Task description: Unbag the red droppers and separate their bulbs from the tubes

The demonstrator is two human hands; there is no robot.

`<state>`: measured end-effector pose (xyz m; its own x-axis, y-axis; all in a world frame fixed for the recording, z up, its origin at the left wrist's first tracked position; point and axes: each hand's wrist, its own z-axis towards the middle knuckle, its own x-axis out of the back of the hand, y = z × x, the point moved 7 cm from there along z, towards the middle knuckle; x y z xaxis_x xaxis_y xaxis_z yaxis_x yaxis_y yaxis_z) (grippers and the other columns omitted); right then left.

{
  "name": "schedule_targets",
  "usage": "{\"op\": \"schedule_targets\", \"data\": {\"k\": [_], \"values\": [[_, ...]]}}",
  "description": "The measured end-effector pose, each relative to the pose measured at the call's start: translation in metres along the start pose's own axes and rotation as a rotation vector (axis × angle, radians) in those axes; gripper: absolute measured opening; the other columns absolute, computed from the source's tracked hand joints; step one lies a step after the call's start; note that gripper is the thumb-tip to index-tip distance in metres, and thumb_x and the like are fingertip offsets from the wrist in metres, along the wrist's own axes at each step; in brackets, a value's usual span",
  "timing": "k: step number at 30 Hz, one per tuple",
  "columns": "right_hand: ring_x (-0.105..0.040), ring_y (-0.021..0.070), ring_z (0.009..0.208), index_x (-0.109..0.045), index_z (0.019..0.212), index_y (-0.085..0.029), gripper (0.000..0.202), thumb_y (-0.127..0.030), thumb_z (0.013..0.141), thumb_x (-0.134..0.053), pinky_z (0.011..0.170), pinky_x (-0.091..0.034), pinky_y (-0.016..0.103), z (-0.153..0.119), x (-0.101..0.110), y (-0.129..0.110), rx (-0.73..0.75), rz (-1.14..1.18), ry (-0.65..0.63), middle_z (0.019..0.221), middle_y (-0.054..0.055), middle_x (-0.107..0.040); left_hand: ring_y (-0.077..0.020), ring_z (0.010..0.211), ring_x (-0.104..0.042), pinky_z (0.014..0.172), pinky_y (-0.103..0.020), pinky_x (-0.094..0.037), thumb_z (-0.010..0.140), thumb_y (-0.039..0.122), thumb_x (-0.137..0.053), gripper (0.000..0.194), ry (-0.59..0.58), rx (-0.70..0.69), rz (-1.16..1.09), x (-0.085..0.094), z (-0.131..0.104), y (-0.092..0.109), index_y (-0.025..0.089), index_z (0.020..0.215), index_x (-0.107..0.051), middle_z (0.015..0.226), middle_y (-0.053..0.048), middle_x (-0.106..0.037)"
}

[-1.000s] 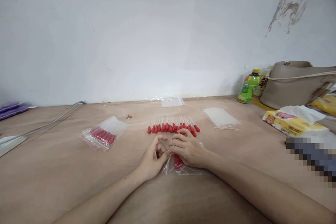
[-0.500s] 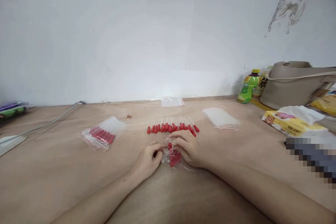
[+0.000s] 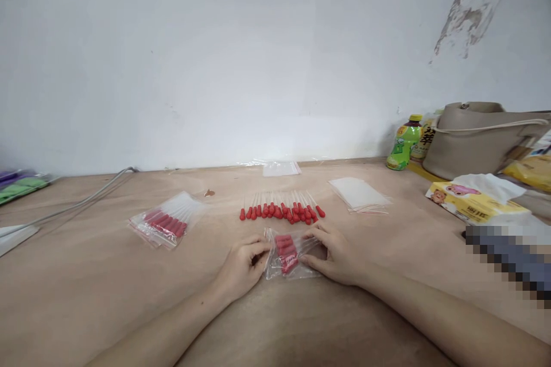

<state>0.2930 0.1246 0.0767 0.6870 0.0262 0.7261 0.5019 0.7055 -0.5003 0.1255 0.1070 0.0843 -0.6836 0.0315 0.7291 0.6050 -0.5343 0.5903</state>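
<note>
A clear zip bag (image 3: pixel 271 269) lies in front of me with several red rubber-bulb droppers (image 3: pixel 286 251) inside it, bulbs to the left. My left hand (image 3: pixel 246 261) pinches the bag's left edge, near the zip end. At the bag's right part, my right hand (image 3: pixel 333 255) has its thumb and fingers around the plastic where the thin dropper stems lie. Just beyond the bag, a row of loose droppers (image 3: pixel 282 211) rests on the table, red bulbs toward me and clear tubes pointing away.
Filled zip bags (image 3: pixel 166 221) lie fanned at left, flat zip bags (image 3: pixel 357 194) at right and another flat bag (image 3: pixel 282 168) by the wall. A bottle (image 3: pixel 404 143), a grey-beige bag (image 3: pixel 469 146) and a tissue pack (image 3: pixel 477 203) stand right. A cable (image 3: pixel 99 198) runs left.
My right hand has moved right, off the bulbs to the stems' side of the bag. The droppers' bulbs now lie inside the bag, which is flatter. My left hand stays at its left edge.
</note>
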Motion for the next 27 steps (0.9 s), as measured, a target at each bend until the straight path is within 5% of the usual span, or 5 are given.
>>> {"op": "schedule_targets", "data": {"k": [7, 19, 27], "values": [[-0.051, 0.0163, 0.078, -0.053, 0.094, -0.018, 0.021, -0.028, 0.076, -0.058, 0.067, -0.042, 0.03, 0.002, -0.004, 0.002, -0.055, -0.059, 0.008, 0.089, 0.005, -0.05, -0.0139, 0.073, -0.054, 0.064, -0.023, -0.042, 0.078, 0.032, -0.055, 0.03, -0.083, -0.001, -0.058, -0.002, 0.003, 0.008, 0.022, 0.106, -0.061, 0.087, -0.004, -0.06], [-0.05, 0.0155, 0.076, -0.052, 0.095, -0.019, 0.022, -0.027, 0.075, -0.059, 0.067, -0.042, 0.028, 0.003, -0.004, -0.003, -0.021, -0.077, -0.009, 0.09, 0.004, -0.049, -0.0191, 0.098, -0.051, 0.087, -0.034, -0.042, 0.088, 0.023, -0.036, 0.022, -0.067, -0.109, 0.195, -0.012, -0.002, 0.02, 0.02, 0.104, -0.05, 0.105, -0.008, -0.053], [-0.05, 0.0156, 0.077, -0.052, 0.094, -0.019, 0.021, -0.024, 0.075, -0.058, 0.068, -0.042, 0.029, 0.003, -0.004, -0.004, -0.006, -0.087, -0.03, 0.091, 0.004, -0.049, -0.0215, 0.098, -0.049, 0.086, -0.037, -0.042, 0.082, 0.028, -0.05, 0.029, -0.078, -0.134, 0.233, -0.01, 0.0, 0.02, 0.021, 0.11, -0.049, 0.102, -0.007, -0.056]]}}
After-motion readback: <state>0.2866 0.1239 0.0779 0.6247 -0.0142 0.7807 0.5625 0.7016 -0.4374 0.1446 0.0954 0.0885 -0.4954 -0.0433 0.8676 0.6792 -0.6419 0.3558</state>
